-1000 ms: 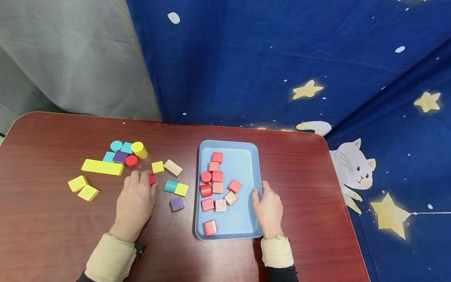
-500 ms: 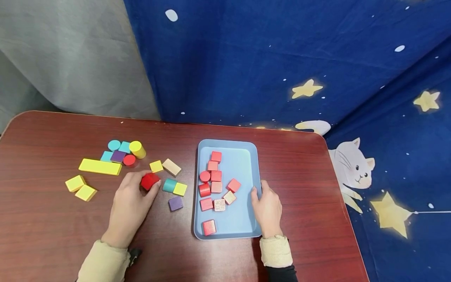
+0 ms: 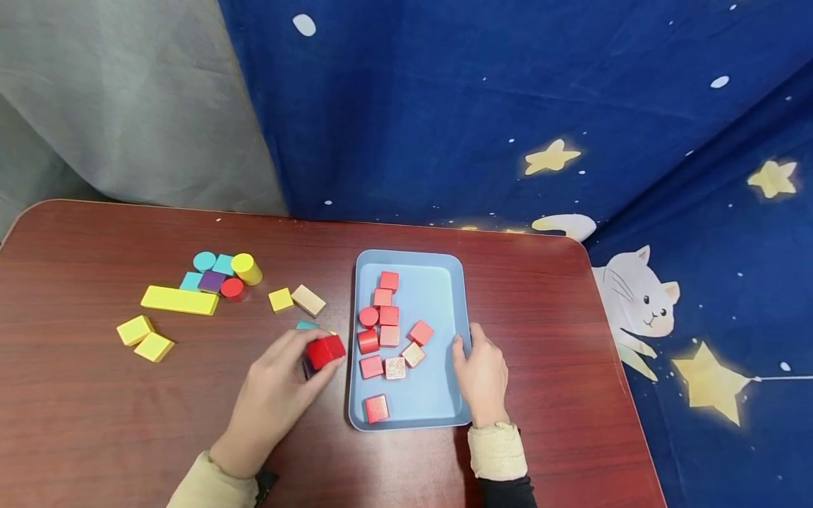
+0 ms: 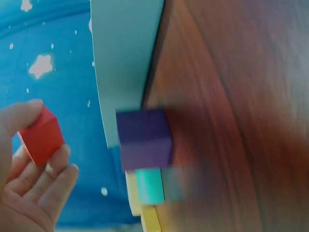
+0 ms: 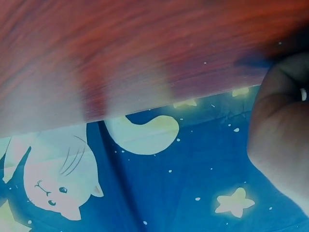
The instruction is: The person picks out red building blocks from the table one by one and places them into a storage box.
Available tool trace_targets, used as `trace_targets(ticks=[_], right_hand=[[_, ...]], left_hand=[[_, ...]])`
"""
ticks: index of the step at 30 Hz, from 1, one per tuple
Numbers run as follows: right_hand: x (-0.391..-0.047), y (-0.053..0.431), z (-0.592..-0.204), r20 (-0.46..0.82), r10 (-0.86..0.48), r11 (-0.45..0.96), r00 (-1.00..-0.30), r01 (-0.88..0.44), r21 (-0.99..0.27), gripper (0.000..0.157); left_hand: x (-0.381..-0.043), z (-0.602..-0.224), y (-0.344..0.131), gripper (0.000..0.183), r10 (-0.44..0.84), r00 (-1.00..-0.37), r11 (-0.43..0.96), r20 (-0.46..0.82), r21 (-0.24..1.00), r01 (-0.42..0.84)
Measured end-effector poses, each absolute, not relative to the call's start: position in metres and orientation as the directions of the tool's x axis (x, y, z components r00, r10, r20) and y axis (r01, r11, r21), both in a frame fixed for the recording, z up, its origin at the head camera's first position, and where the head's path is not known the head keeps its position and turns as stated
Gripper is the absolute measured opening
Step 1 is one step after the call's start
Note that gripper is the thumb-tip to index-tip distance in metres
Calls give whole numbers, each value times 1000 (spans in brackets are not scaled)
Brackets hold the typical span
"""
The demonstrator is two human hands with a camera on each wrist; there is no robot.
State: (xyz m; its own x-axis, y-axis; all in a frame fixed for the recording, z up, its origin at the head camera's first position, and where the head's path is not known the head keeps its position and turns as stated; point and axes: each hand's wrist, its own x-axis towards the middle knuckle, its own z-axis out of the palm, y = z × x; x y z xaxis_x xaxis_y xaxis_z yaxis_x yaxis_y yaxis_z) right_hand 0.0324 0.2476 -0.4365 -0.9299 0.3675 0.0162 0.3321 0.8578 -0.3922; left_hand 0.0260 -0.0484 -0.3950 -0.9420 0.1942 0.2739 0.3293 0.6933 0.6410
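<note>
Pinched between the thumb and fingers of my left hand (image 3: 273,395) is a red block (image 3: 326,351), raised off the table just left of the blue tray (image 3: 441,300). The left wrist view shows this red block (image 4: 42,137) in the fingertips, with a purple cube (image 4: 145,140) and a teal cylinder (image 4: 150,186) standing on the table beyond. In the head view the hand mostly covers those two. My right hand (image 3: 485,381) grips the tray's right rim, thumb on the inner side. Several red blocks (image 3: 389,315) lie in the tray, mostly along its left side.
Left of the tray lie a natural wood block (image 3: 308,300) and a yellow block (image 3: 281,300). Farther left sit a long yellow bar (image 3: 180,300), a yellow cylinder (image 3: 246,269), a red cylinder (image 3: 232,288) and several more blocks. A blue curtain (image 3: 432,106) hangs behind the table.
My left hand has picked up the red block from the table and carried it right, toward the tray. The right hand stays on the tray's rim.
</note>
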Motion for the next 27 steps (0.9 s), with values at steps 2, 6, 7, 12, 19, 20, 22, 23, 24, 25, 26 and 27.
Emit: trace_targets(ticks=[2,6,7,12,19,20,22,23,24,25,26,27], right_hand=[[32,247,-435,13,367,857,-930,332,-395,26],[32,247,-434,6,369,855,-930,336,-395,27],[32,247,-434,4,368,855,-930,337,-394,27],[32,247,-436,3,366,857,-930,336,-390,27],[32,248,-437,7,370,853,-929,337,-398,26],[33,248,-437,7,371,853,-928,338,-398,26],[33,248,-437,10,373,853,-928,339,-398,25],[33,248,-437,12,374,853,-927,339,-398,25],[33,248,-437,13,375,852,-927,339,-399,25],[33,248,-437,13,375,852,-927,339,-399,24],[33,247,-436,12,374,852,-927,338,-399,24],[33,247,-436,12,373,852,-928,337,-399,24]], left_hand=[[30,-395,-42,56,246,-918,669,311,631,393],[37,-397,-31,58,321,-888,640,330,616,460],[38,-397,-29,58,330,-887,640,322,615,462],[45,-395,-17,55,373,-898,655,234,619,433],[43,-400,-1,47,494,-841,642,218,560,523],[43,-401,1,47,516,-826,637,226,543,547],[42,-402,5,45,554,-792,616,255,514,597],[42,-403,8,44,567,-777,609,273,496,619],[42,-404,10,43,573,-765,605,293,480,636],[42,-405,12,42,574,-757,601,311,468,648],[42,-406,13,42,571,-755,603,323,460,652],[43,-406,15,41,564,-757,605,330,458,651]])
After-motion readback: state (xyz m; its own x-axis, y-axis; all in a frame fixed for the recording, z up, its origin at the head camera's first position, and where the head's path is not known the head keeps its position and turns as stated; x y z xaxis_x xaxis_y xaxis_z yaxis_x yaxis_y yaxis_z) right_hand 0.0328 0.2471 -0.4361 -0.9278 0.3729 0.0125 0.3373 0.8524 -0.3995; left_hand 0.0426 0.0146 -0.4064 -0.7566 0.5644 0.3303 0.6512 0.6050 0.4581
